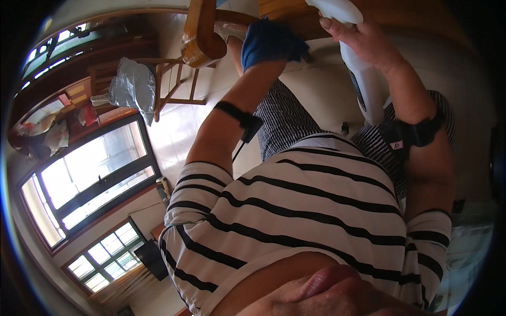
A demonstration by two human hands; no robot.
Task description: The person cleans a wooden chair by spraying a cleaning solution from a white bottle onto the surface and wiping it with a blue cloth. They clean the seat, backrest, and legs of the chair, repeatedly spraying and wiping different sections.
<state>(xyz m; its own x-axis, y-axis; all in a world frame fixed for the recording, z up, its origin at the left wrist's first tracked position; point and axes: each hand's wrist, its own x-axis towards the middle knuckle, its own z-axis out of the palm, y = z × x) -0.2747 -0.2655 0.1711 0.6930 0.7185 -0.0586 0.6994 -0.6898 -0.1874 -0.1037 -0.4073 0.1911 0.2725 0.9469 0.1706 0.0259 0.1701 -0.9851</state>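
Observation:
My left hand (pixel 266 66) is wrapped in or bunched around a blue cloth (pixel 270 42), which hides its fingers. It is close to a curved wooden post end (pixel 203 50) and the edge of a brown wooden surface (pixel 295 16). My right hand (pixel 369 45) is closed around a long white plastic object (pixel 363 79) with a dark strip on its lower part. The object's kind I cannot make out. Its rounded upper end reaches the top edge of the view, and its lower end hangs over my right thigh.
A wooden chair (pixel 182 79) with a grey plastic bag (pixel 132 87) over it stands on the left, on a pale tiled floor (pixel 176 131). Beyond it are a cluttered shelf (pixel 84 102) and a large window (pixel 95 163). Black straps (pixel 240 116) circle both my forearms.

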